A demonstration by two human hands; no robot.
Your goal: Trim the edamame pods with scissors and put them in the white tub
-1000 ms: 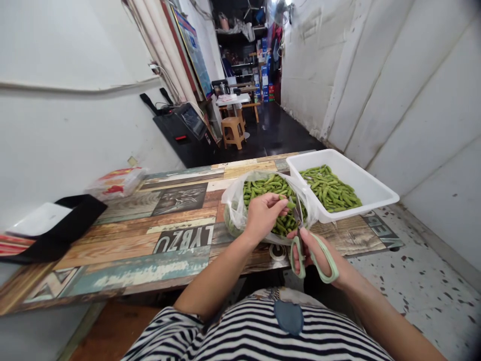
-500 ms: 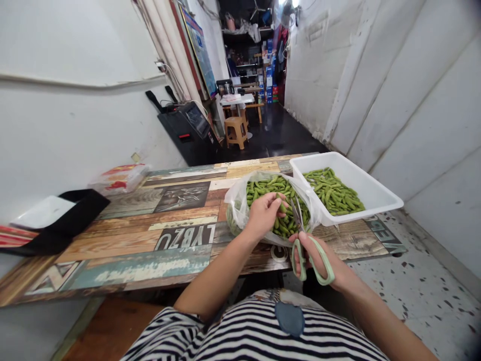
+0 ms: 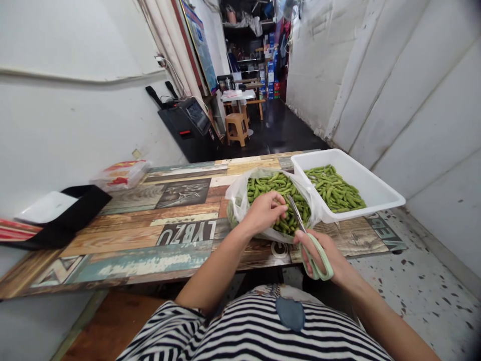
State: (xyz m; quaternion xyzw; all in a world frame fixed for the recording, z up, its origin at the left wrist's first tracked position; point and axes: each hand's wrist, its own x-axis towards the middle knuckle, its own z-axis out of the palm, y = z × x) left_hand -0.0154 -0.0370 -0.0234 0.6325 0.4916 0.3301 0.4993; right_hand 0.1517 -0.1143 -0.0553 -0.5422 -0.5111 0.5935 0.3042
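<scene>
My left hand [image 3: 266, 211] is over a translucent plastic bag [image 3: 237, 198] full of green edamame pods [image 3: 268, 184]. Its thumb and fingers are pinched together on an edamame pod, mostly hidden by the fingers. My right hand [image 3: 326, 253] is closed around the pale green handles of a pair of scissors [image 3: 318, 258]. The blades are closed and point up and away, with the tip just right of my left fingertips, above the bag. Right of the bag stands a white plastic tray [image 3: 376, 186] with more pods lying in its left part.
The wood-patterned table [image 3: 188, 213] carries a black band-like object [image 3: 84, 208] and a clear packet with red print [image 3: 120, 175] at the left. Beyond it are a black machine with a screen [image 3: 190, 125] and a tan stool [image 3: 236, 129]. White walls flank both sides.
The scissor blades have gone from parted to closed, their handles drawn together in my right hand. My left fingers have curled further, hiding the pod that showed between them. The view has shifted slightly.
</scene>
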